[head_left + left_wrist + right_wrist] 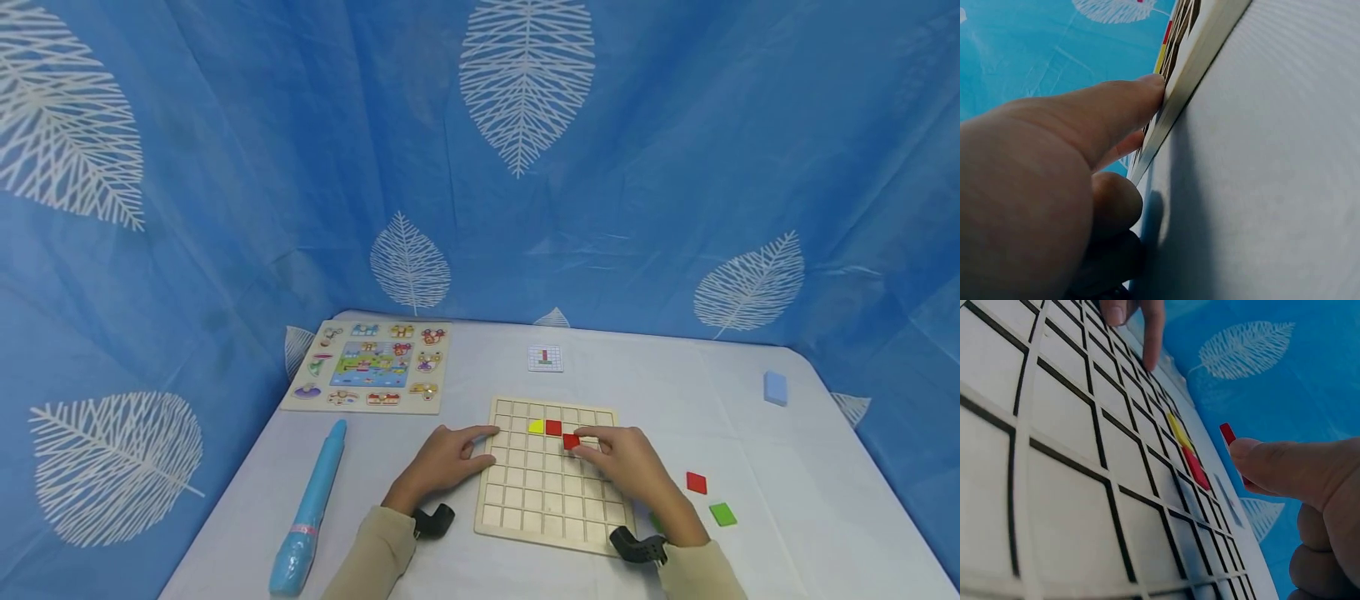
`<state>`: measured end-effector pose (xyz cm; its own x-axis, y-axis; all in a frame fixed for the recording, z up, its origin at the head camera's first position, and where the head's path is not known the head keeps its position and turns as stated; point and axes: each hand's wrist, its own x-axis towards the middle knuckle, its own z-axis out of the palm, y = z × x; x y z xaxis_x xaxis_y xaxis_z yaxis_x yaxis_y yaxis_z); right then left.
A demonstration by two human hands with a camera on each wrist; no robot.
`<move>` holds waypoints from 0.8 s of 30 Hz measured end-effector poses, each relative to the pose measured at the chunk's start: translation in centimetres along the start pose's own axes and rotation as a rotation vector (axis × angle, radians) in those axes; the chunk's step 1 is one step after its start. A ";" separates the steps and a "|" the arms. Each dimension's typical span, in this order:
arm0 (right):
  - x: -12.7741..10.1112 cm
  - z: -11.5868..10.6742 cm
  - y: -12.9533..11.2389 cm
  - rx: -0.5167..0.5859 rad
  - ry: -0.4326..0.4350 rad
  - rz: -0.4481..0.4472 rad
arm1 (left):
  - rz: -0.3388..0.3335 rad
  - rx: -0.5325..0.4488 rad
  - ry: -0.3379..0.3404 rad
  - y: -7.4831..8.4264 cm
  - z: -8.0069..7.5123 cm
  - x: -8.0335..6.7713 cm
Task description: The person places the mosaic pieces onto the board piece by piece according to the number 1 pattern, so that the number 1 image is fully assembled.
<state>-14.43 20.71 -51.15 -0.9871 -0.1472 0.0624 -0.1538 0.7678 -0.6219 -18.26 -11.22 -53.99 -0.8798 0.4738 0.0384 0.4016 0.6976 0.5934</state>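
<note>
A wooden grid board (551,534) lies on the table between both hands. A yellow tile (536,427) and a red tile (553,427) sit side by side in cells near its far edge. Between thumb and finger, my right hand (633,467) pinches a second red tile (571,442). In the right wrist view this held red tile (1227,432) is tilted and raised off the grid. My left hand (446,458) touches the board's left edge with extended fingertips; the left wrist view has them against the wooden rim (1175,103).
Right of the board lie a loose red tile (696,482) and a green tile (723,514); another green piece (656,522) is partly hidden by the right arm. Around are a pattern card (545,358), a puzzle board (375,367), a light-blue wrapped object (309,508) and a blue block (776,388).
</note>
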 end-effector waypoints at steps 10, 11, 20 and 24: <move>1.0 2.1 -0.2 0.075 0.010 -0.004 | 0.003 0.008 -0.001 0.0 0.0 0.0; 1.0 2.3 -0.2 0.081 0.015 -0.003 | 0.003 0.011 -0.002 0.0 0.0 0.0; 1.0 3.1 -0.4 0.085 0.059 -0.002 | 0.006 0.002 -0.001 0.0 -0.1 0.0; 0.9 3.2 -0.6 0.065 0.056 0.019 | 0.005 -0.004 -0.001 -0.2 0.0 0.0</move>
<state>-15.06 18.12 -53.25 -0.9911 -0.0963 0.0921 -0.1332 0.7281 -0.6724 -18.35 -11.37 -54.07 -0.8775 0.4778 0.0410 0.4051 0.6927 0.5967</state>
